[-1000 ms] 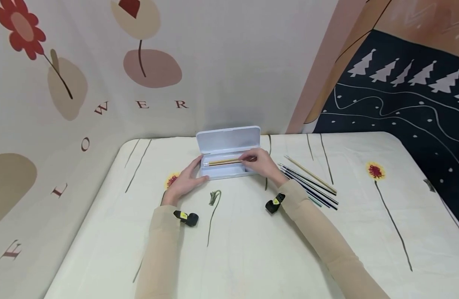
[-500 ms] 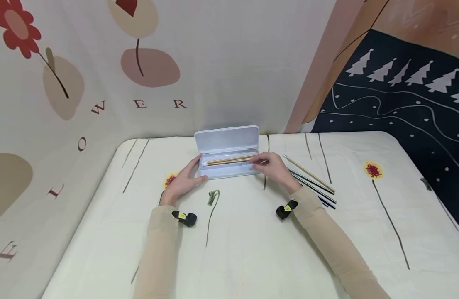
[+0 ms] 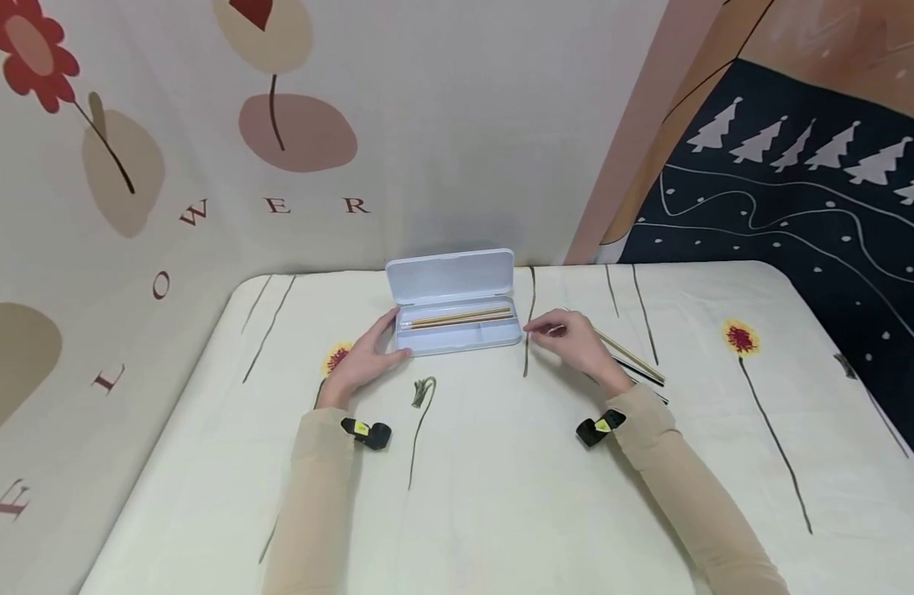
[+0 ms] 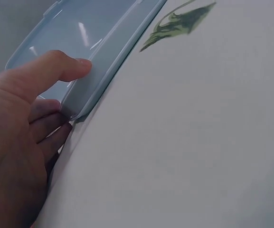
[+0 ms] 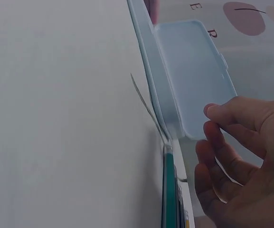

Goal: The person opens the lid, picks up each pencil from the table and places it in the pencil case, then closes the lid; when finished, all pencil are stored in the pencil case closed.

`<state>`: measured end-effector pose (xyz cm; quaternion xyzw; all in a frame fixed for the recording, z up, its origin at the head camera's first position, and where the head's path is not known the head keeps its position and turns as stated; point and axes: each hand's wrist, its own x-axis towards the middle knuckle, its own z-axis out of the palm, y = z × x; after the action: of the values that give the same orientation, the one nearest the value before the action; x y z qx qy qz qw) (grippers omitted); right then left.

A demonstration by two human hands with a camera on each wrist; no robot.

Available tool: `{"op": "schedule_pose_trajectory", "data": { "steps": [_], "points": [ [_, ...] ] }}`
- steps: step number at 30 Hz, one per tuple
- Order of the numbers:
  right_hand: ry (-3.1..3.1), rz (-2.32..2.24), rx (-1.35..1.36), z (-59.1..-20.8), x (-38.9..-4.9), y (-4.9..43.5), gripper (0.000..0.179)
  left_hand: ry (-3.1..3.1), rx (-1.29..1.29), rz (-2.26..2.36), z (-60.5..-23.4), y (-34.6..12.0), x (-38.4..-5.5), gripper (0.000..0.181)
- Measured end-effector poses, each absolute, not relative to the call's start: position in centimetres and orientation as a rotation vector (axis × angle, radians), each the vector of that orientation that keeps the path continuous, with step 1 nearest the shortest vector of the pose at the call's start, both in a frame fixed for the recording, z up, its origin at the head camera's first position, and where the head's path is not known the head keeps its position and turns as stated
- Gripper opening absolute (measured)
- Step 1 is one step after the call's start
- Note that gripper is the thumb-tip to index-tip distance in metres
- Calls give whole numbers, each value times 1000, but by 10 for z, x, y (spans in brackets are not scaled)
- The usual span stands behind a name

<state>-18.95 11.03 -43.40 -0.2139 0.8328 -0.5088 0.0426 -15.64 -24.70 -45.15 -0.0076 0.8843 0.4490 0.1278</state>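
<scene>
A pale blue pencil case [image 3: 442,340] stands with its lid [image 3: 449,278] raised at the back of the table. Inside, gold and dark red pencils [image 3: 460,317] lie lengthwise in the rear section. My left hand [image 3: 359,364] grips the case's left end; in the left wrist view its thumb [image 4: 75,70] lies over the rim while the other fingers meet the outer side. Just off the right end of the case, my right hand [image 3: 576,340] has loosely bent fingers [image 5: 217,140] and holds nothing. Under and behind it lie more pencils [image 3: 635,359], partly hidden by hand and wrist.
A cloth printed with flowers and stems covers the table [image 3: 457,496]. Behind the case rises a printed curtain [image 3: 457,165], and a dark curtain with white trees [image 3: 784,198] hangs at the right. In the right wrist view a green pencil [image 5: 170,190] lies near the case.
My right hand has let go of a pencil in the case and moved right, out over the table towards the loose pencils. The left hand stays on the case.
</scene>
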Motion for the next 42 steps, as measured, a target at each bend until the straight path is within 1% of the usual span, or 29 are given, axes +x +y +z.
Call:
{"op": "schedule_pose_trajectory", "data": {
  "steps": [9, 17, 25, 42],
  "points": [
    [2595, -1506, -644, -431, -184, 137, 17, 2588, -4, 1310, -452, -246, -159, 86],
    [2612, -1471, -523, -429, -178, 164, 19, 2627, 45, 1317, -448, -244, -162, 84],
    [2639, -1392, -485, -429, -175, 190, 20, 2644, 52, 1330, -449, -244, -164, 86],
    [2710, -1244, -432, -434, -172, 224, 20, 2627, 48, 1327, -452, -246, -164, 87]
  ]
}}
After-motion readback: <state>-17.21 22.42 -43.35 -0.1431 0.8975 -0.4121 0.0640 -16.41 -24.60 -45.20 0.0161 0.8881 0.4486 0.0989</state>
